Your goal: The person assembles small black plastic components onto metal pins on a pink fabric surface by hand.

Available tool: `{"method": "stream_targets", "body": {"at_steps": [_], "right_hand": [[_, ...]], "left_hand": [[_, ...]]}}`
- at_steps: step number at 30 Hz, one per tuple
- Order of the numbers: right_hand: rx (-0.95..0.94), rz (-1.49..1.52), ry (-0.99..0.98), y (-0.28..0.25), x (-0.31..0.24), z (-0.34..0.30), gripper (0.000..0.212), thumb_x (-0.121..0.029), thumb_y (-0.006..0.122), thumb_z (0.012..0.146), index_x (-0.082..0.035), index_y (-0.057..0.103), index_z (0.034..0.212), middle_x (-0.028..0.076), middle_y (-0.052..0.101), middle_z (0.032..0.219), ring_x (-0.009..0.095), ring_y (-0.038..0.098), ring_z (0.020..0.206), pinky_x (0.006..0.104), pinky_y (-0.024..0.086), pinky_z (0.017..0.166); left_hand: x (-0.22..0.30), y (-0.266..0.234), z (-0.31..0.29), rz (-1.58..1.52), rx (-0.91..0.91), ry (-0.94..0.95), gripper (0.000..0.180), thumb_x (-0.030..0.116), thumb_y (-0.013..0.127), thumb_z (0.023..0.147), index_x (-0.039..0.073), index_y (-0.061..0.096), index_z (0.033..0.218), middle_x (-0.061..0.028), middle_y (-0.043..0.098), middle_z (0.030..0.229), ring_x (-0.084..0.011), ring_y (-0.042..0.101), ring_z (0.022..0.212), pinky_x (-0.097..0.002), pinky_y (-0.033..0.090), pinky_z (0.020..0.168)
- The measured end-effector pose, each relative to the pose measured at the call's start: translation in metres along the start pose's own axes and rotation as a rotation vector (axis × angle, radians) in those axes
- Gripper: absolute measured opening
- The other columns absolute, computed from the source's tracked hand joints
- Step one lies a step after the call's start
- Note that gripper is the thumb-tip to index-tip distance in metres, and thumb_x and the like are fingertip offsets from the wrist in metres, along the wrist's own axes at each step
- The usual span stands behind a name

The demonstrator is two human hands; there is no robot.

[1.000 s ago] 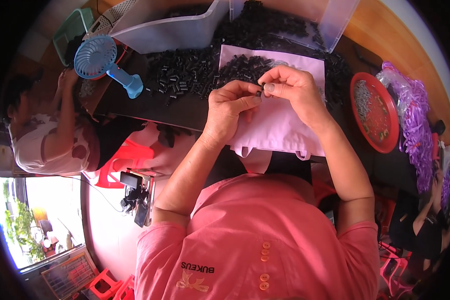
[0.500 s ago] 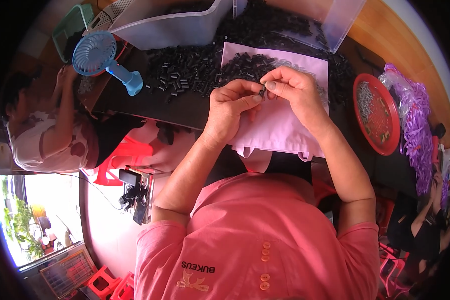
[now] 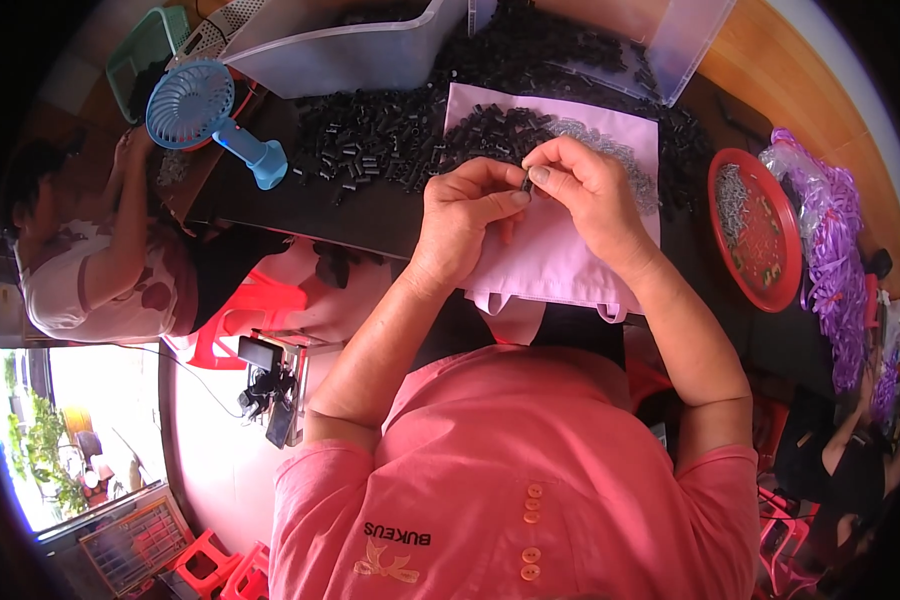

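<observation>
Pink short-sleeved shirt (image 3: pixel 450 490), with buttons (image 3: pixel 532 505) running down its front, is filling the near foreground. Pink fabric bag (image 3: pixel 560 255), one, is lying flat on a dark table (image 3: pixel 270 212), its two handles hanging over the near edge. Left hand (image 3: pixel 467 215): thumb and forefinger are pinching nearly closed on the lower end of a small black piece (image 3: pixel 527 184), the other fingers curling loosely. Right hand (image 3: pixel 588 195): thumb and forefinger are meeting at the upper end of the same piece, the remaining fingers bending inward. The piece is standing roughly upright between the two sets of fingertips, above the bag; its finer detail is being hidden by the fingers. Black pieces (image 3: pixel 495 125), a heap, are resting on the bag's far left part; small silvery pieces (image 3: pixel 620 152) are lying beside them on the right. Red tray (image 3: pixel 755 294), round, is holding more silvery parts at the table's right, purple ribbons (image 3: pixel 835 260) bunching just beside it. Blue fan (image 3: pixel 190 108) is standing left of loose black pieces (image 3: pixel 365 150). Translucent bin (image 3: pixel 340 68) is sitting behind those. A co-worker (image 3: pixel 105 280) is sitting at far left.
</observation>
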State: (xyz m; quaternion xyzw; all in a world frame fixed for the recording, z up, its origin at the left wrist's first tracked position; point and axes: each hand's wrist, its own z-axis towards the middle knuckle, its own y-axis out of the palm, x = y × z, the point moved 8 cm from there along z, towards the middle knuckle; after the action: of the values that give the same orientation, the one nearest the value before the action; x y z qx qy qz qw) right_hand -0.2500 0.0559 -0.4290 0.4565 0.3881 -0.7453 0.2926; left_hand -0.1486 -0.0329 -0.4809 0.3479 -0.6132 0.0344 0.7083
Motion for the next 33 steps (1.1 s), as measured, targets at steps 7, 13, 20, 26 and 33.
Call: {"method": "stream_targets", "body": {"at_steps": [7, 13, 20, 26, 33], "right_hand": [[0.150, -0.328, -0.252, 0.003, -0.018, -0.008, 0.003, -0.004, 0.063, 0.087, -0.003, 0.061, 0.089, 0.013, 0.066, 0.079, 0.031, 0.066, 0.073, 0.0376, 0.050, 0.063], [0.218, -0.554, -0.459, 0.012, -0.033, -0.018, 0.004, -0.003, 0.062, 0.086, -0.006, 0.059, 0.088, 0.012, 0.064, 0.079, 0.033, 0.063, 0.071, 0.0422, 0.049, 0.061], [0.152, -0.365, -0.277, 0.006, -0.016, -0.013, 0.007, -0.002, 0.062, 0.083, -0.004, 0.060, 0.090, 0.013, 0.064, 0.079, 0.033, 0.064, 0.073, 0.0414, 0.049, 0.062], [0.089, -0.347, -0.290, 0.007, -0.022, -0.013, 0.016, 0.000, 0.063, 0.079, -0.003, 0.061, 0.095, 0.013, 0.064, 0.079, 0.030, 0.064, 0.071, 0.0393, 0.050, 0.062], [0.107, -0.492, -0.446, 0.012, -0.031, -0.015, 0.030, -0.002, 0.066, 0.067, -0.006, 0.058, 0.096, 0.010, 0.060, 0.082, 0.030, 0.063, 0.072, 0.0405, 0.050, 0.061]], "left_hand": [[-0.002, 0.000, 0.000, 0.025, 0.011, 0.004, 0.011, -0.005, 0.066, 0.084, -0.003, 0.065, 0.095, -0.0063, 0.064, 0.075, -0.0101, 0.057, 0.058, -0.0225, 0.047, 0.050], [-0.001, 0.000, -0.001, 0.063, 0.018, 0.011, 0.009, -0.005, 0.066, 0.084, -0.003, 0.065, 0.093, -0.0052, 0.064, 0.075, -0.0091, 0.055, 0.058, -0.0224, 0.045, 0.051], [0.001, 0.000, -0.001, 0.113, 0.044, 0.013, 0.009, -0.005, 0.065, 0.085, -0.003, 0.065, 0.093, -0.0046, 0.063, 0.075, -0.0089, 0.055, 0.058, -0.0223, 0.044, 0.051], [0.000, -0.003, 0.000, 0.057, 0.041, 0.008, 0.008, -0.005, 0.065, 0.084, -0.003, 0.065, 0.092, -0.0050, 0.064, 0.075, -0.0101, 0.056, 0.059, -0.0231, 0.045, 0.052], [-0.001, -0.004, 0.002, 0.008, 0.033, 0.024, 0.008, -0.003, 0.065, 0.084, -0.002, 0.065, 0.092, -0.0051, 0.065, 0.078, -0.0106, 0.059, 0.064, -0.0236, 0.048, 0.062]]}}
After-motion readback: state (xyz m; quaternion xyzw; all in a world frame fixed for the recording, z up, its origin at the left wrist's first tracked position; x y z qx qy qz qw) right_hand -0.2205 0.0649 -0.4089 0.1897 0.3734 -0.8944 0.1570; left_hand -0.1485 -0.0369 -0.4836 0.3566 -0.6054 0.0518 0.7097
